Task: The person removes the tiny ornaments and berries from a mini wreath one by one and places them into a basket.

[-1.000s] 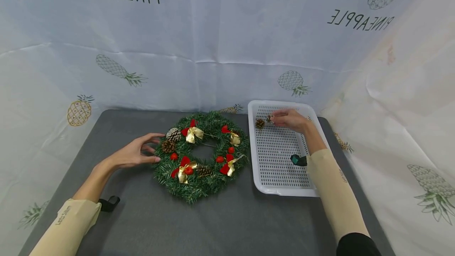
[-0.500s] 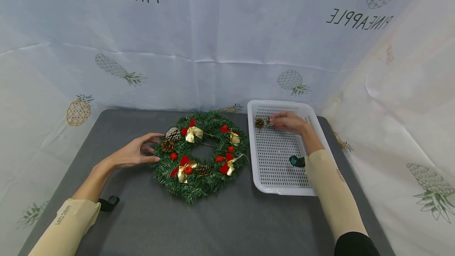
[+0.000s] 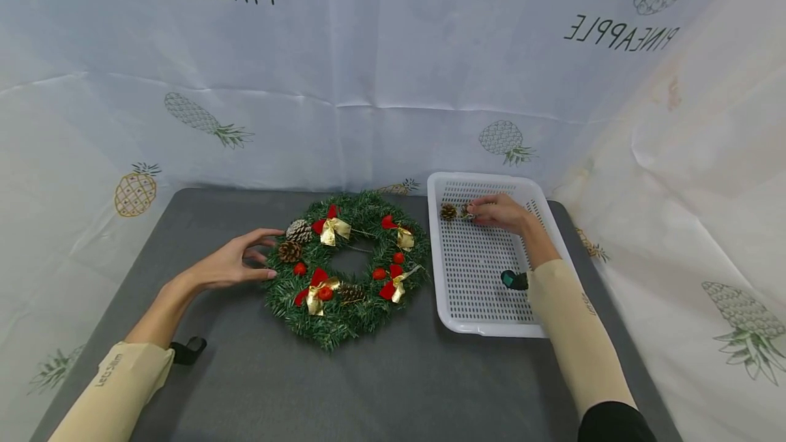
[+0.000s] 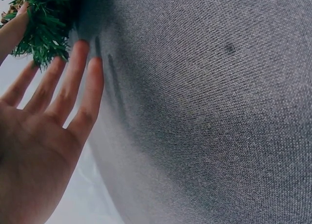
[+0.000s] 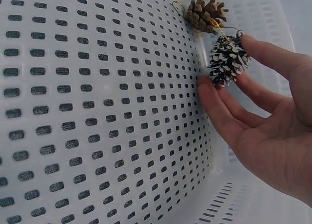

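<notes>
In the head view, a green wreath (image 3: pixel 328 329) with red-and-gold bows, red berries and pine cones lies on the grey table. My left hand (image 3: pixel 236 263) is at the wreath's left edge, thumb and fingertips touching the greenery; the left wrist view shows its fingers (image 4: pixel 73 82) mostly straight. Over at the right, my right hand (image 3: pixel 500 213) reaches into a white perforated basket (image 3: pixel 451 326). It pinches a white-tipped pine cone (image 5: pixel 228 60) between thumb and fingers, low above the basket floor. Beside that cone lies a plain brown pine cone (image 5: pixel 207 14) with a gold cord.
A black strap with a teal end (image 3: pixel 512 280) hangs from the right wrist over the basket. Another black strap (image 3: pixel 189 351) sticks out at the left wrist. Behind the table hangs a pineapple-printed curtain (image 3: pixel 368 53).
The right hand has come slightly down and nearer inside the basket, with the white-tipped pine cone. The left hand and the wreath have stayed put.
</notes>
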Available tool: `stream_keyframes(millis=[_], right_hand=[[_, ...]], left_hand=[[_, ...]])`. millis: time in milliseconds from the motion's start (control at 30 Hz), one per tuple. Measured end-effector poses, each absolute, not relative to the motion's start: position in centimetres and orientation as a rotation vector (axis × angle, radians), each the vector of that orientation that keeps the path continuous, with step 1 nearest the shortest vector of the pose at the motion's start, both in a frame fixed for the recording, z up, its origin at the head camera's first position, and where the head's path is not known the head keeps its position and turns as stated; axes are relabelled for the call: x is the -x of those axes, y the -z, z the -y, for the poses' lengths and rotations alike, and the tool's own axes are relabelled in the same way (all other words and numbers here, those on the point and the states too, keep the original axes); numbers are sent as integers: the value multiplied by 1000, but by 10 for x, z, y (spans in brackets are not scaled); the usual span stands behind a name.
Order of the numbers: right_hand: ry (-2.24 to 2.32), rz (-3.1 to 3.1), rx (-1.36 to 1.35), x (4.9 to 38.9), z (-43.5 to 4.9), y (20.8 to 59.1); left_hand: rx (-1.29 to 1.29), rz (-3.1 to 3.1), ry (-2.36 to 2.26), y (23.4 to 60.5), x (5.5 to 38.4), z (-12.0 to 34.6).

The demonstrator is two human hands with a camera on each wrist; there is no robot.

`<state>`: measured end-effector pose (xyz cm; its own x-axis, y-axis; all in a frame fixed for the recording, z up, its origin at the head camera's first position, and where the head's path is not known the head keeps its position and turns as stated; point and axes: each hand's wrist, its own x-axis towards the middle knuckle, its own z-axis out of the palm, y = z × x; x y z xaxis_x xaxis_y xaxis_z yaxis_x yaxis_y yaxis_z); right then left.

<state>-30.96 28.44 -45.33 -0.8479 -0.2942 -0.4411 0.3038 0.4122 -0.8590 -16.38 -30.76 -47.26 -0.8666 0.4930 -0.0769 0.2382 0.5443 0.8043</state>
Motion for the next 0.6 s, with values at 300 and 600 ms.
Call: stream_keyframes(millis=[300,600], right_hand=[[1451,-2150,0,308,-286,453],[1398,-2204,24,308,-288,448]], left_hand=[[-604,-2482,-1246,473,163,308],[-607,-2478,-1251,475,164,309]])
